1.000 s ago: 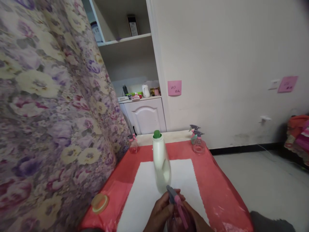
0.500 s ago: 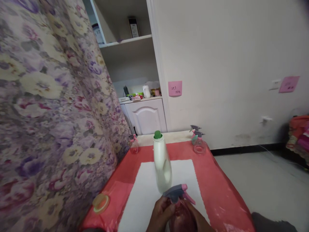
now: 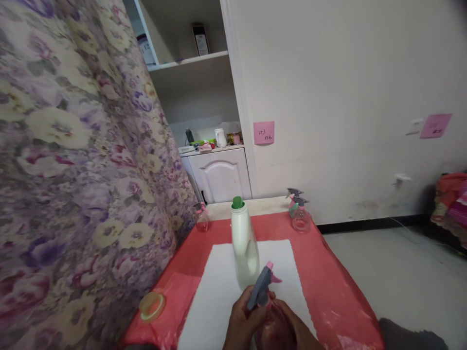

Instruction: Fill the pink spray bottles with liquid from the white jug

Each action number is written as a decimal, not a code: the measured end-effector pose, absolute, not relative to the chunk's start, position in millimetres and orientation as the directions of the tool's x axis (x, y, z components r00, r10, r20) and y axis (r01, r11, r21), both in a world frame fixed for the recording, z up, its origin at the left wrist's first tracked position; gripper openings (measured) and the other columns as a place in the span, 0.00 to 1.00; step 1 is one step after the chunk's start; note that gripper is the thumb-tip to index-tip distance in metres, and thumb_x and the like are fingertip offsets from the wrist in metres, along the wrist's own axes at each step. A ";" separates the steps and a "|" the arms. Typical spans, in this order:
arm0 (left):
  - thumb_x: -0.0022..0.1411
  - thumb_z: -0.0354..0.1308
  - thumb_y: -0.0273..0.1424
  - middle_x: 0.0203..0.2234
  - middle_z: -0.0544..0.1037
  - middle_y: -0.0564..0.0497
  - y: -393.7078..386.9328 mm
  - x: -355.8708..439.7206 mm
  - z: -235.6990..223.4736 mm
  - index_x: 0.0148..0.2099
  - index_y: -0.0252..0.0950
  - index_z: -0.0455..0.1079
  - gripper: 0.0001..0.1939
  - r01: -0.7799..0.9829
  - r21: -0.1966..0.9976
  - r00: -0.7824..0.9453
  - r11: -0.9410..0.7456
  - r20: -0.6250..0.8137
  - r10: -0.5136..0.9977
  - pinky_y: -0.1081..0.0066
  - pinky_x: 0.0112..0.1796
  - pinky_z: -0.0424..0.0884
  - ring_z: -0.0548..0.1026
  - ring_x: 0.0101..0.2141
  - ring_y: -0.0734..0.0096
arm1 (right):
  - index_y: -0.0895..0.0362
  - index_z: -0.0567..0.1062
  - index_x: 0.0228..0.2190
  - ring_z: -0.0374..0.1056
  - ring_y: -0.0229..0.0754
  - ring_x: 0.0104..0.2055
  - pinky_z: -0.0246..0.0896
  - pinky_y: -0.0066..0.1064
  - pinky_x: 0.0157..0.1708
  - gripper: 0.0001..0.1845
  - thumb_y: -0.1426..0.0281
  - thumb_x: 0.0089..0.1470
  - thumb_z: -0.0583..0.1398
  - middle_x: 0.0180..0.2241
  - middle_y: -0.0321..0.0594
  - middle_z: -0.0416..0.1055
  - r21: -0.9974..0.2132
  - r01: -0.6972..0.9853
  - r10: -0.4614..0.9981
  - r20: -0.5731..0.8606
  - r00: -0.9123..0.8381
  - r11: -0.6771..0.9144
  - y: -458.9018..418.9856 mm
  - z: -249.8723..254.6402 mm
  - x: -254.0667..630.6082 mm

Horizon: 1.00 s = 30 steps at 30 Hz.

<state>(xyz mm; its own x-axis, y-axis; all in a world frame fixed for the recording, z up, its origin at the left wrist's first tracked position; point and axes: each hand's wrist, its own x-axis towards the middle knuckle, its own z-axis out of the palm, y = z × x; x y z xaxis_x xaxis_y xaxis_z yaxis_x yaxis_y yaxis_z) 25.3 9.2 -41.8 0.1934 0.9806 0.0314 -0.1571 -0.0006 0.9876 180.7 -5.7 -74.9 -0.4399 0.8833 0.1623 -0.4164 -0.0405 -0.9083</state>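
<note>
A spray bottle (image 3: 274, 331) with a clear, reddish-looking body is close in front of me at the bottom of the head view. Its grey trigger head (image 3: 260, 288) has a pink nozzle and trigger, and it slants up to the right. My left hand (image 3: 243, 318) pinches the spray bottle around the collar just under the head. Around the body's right side, my right hand (image 3: 295, 324) is wrapped. Just beyond the hands stands a pale green jug (image 3: 243, 243), upright, its green spout showing in an uncapped mouth. The lower parts of both hands are cut off by the frame.
White paper (image 3: 219, 282) lies on the red-covered table (image 3: 328, 282). One spray bottle (image 3: 202, 219) stands at the back left, two more (image 3: 301, 222) at the back right. A round yellowish lid-like piece (image 3: 152, 306) lies front left. A floral curtain (image 3: 91, 170) borders the left side.
The trigger head has turned and tipped relative to the bottle: its nozzle now points up and away instead of to the right. Both hands remain on the bottle. The jug stays put.
</note>
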 end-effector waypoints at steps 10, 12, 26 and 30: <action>0.49 0.70 0.41 0.37 0.79 0.49 9.8 30.7 -44.0 0.44 0.39 0.75 0.21 -0.126 0.991 0.166 -0.052 0.073 0.984 0.69 0.38 0.69 0.75 0.39 0.62 | 0.49 0.72 0.50 0.65 0.58 0.60 0.53 0.50 0.62 0.32 0.52 0.44 0.68 0.51 0.45 0.74 -0.869 -0.491 0.907 0.152 -0.392 -0.067 -7.0 -70.6 177.0; 0.52 0.67 0.42 0.40 0.80 0.46 8.0 29.6 -42.2 0.46 0.39 0.75 0.20 -0.102 0.994 0.160 -0.026 0.042 0.986 0.68 0.41 0.69 0.75 0.42 0.59 | 0.50 0.71 0.51 0.64 0.58 0.60 0.54 0.50 0.62 0.34 0.55 0.43 0.69 0.52 0.46 0.73 -0.876 -0.480 0.906 0.164 -0.389 -0.048 -6.5 -73.5 178.1; 0.43 0.74 0.37 0.33 0.81 0.50 9.1 39.5 -44.2 0.40 0.39 0.75 0.21 -0.152 0.986 0.026 -0.067 0.071 0.997 0.69 0.39 0.70 0.76 0.36 0.63 | 0.49 0.65 0.55 0.59 0.58 0.63 0.49 0.50 0.64 0.43 0.61 0.37 0.72 0.58 0.48 0.67 -0.910 -0.412 0.872 0.236 -0.428 0.044 -1.4 -95.0 180.7; 0.51 0.69 0.40 0.38 0.82 0.45 3.8 35.7 -36.9 0.45 0.38 0.75 0.20 -0.129 0.992 0.073 -0.012 0.022 0.997 0.65 0.43 0.70 0.77 0.40 0.60 | 0.48 0.65 0.55 0.61 0.58 0.63 0.51 0.50 0.63 0.42 0.63 0.38 0.72 0.58 0.48 0.68 -0.894 -0.448 0.869 0.247 -0.429 0.033 -1.8 -89.4 180.2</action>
